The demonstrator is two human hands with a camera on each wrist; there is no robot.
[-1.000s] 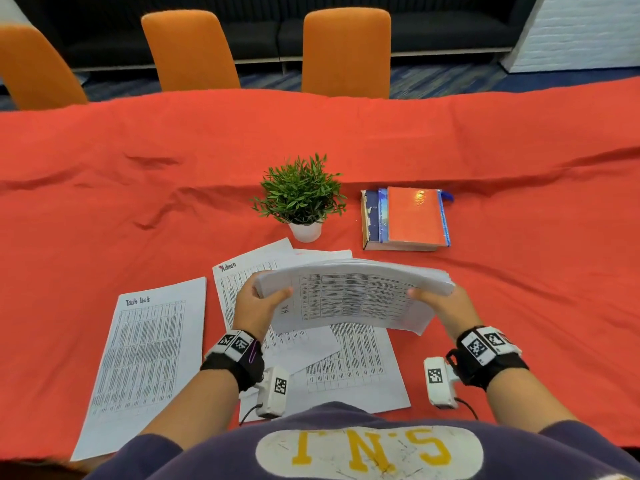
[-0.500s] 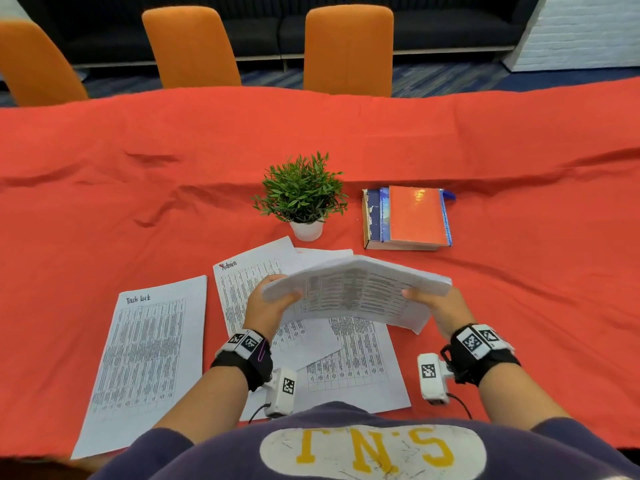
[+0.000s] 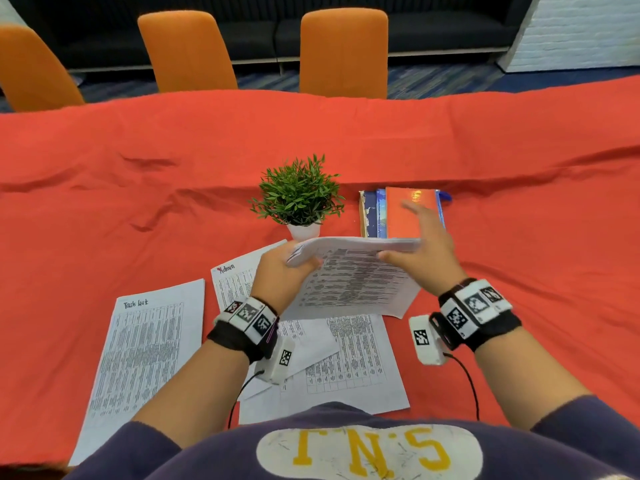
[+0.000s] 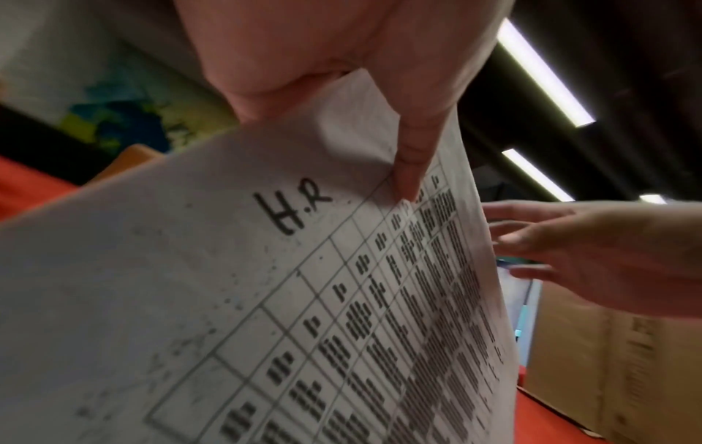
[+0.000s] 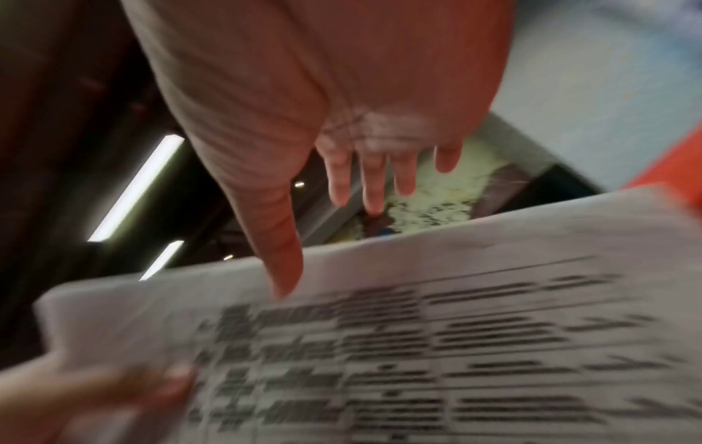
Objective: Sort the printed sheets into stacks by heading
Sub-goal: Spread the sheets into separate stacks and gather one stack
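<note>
A stack of printed sheets (image 3: 356, 275) hangs above the red table, just before me. My left hand (image 3: 277, 275) grips its left edge, thumb on top. In the left wrist view the top sheet (image 4: 292, 270) is headed "H.R" by hand, and my left thumb (image 4: 410, 168) presses on it. My right hand (image 3: 420, 233) is at the stack's right end with straight, spread fingers (image 5: 372, 180); its thumb tip lies at the paper's edge. On the table lie a "Task list" sheet (image 3: 145, 348), an "Admin" sheet (image 3: 232, 282) and a third sheet (image 3: 356, 362) with its heading hidden.
A small potted plant (image 3: 299, 199) and a pile of books (image 3: 405, 213) stand just beyond the stack. The red tablecloth (image 3: 519, 202) is wrinkled. Orange chairs (image 3: 343, 53) line the table's far side.
My right hand let go of the stack's right edge and opened, its fingers rising toward the books. The left hand alone now holds the stack, which has shifted slightly left.
</note>
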